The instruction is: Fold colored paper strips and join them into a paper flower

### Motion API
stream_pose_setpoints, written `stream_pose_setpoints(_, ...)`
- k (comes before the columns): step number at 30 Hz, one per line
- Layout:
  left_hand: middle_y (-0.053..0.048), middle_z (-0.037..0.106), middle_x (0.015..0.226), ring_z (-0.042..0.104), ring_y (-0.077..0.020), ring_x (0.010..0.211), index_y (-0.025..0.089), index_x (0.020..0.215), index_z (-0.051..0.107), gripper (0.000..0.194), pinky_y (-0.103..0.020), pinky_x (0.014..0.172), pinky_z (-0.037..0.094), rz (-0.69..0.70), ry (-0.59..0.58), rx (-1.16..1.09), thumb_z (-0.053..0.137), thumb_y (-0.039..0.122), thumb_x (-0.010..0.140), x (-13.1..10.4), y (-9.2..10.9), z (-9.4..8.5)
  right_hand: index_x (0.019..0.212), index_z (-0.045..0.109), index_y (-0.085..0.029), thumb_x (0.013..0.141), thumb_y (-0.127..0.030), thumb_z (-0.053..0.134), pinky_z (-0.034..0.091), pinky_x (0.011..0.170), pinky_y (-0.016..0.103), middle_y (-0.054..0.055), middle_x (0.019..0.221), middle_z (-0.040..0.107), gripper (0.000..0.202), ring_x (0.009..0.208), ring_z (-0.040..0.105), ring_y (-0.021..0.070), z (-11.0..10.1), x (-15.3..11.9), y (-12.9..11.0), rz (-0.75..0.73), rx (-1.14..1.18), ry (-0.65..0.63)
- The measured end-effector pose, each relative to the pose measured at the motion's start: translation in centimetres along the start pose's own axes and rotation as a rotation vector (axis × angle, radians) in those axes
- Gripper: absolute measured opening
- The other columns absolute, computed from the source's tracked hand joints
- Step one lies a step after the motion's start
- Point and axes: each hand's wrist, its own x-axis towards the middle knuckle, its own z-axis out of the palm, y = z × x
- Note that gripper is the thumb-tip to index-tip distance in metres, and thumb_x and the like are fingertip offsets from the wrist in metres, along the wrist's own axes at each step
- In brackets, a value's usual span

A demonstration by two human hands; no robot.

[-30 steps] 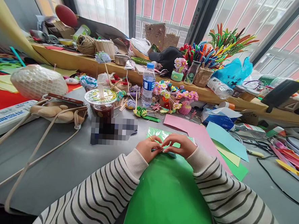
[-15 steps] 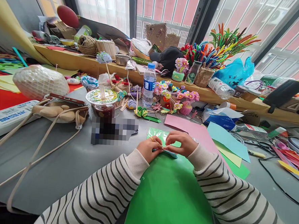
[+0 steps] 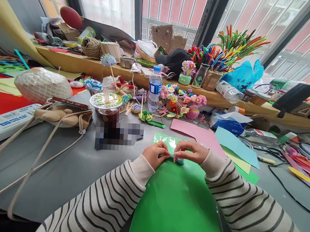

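Note:
My left hand (image 3: 155,155), with a ring on one finger, is closed in a pinch on the left end of a small folded teal paper strip (image 3: 180,162). The strip looks pleated, with dark lines along it. Thumb and fingertips of my right hand (image 3: 191,152) are bent down on the same strip, just right of my left fingertips. Part of the strip is covered by my fingers. Both hands rest over a smooth green sheet (image 3: 178,205), which runs from the table toward my body.
A lidded cup of dark drink (image 3: 106,109) stands left of my hands, near a beige bag (image 3: 62,119). Beyond are a water bottle (image 3: 155,89) and handmade flowers (image 3: 182,98). Pink paper (image 3: 211,140), blue paper (image 3: 236,143) and scissors (image 3: 272,151) lie to the right.
My right hand has moved slightly right along the strip, away from my left fingertips. More of the strip shows between the hands. My left hand has stayed nearly in place.

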Motion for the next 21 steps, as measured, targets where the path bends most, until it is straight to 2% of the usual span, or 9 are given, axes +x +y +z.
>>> stream_pose_setpoints(8, -0.003, 0.057, 0.076, 0.057, -0.0123, 0.069, 0.017, 0.070, 0.066, 0.010, -0.024, 0.065, 0.048, -0.020, 0.005, -0.031, 0.057, 0.015, 0.069, 0.0, -0.2, 0.3, 0.072, 0.059, -0.014, 0.075, -0.039, 0.050, 0.043, 0.052, 0.023, 0.001, 0.060, 0.060, 0.027, 0.055, 0.055, 0.0112, -0.3, -0.1, 0.1, 0.126, 0.050, 0.003)
stream_pose_setpoints(14, -0.003, 0.058, 0.076, 0.057, -0.0132, 0.071, 0.017, 0.071, 0.067, 0.011, -0.025, 0.066, 0.048, -0.012, -0.004, 0.000, 0.056, 0.016, 0.070, 0.1, 0.0, 0.0, 0.070, 0.062, -0.015, 0.076, -0.032, 0.050, 0.039, 0.051, 0.021, 0.001, 0.055, 0.065, 0.021, 0.053, 0.057, 0.0112, -0.4, -0.4, -1.4, 0.254, -0.248, -0.004)
stream_pose_setpoints(21, -0.003, 0.058, 0.076, 0.057, -0.0125, 0.069, 0.017, 0.072, 0.067, 0.012, -0.024, 0.066, 0.048, -0.021, -0.011, 0.015, 0.055, 0.016, 0.070, 0.1, -0.1, 0.1, 0.060, 0.060, -0.018, 0.073, -0.023, 0.052, 0.038, 0.049, 0.022, 0.001, 0.053, 0.065, 0.016, 0.052, 0.058, 0.0139, 0.6, -0.1, -3.2, 0.505, -0.459, 0.015)
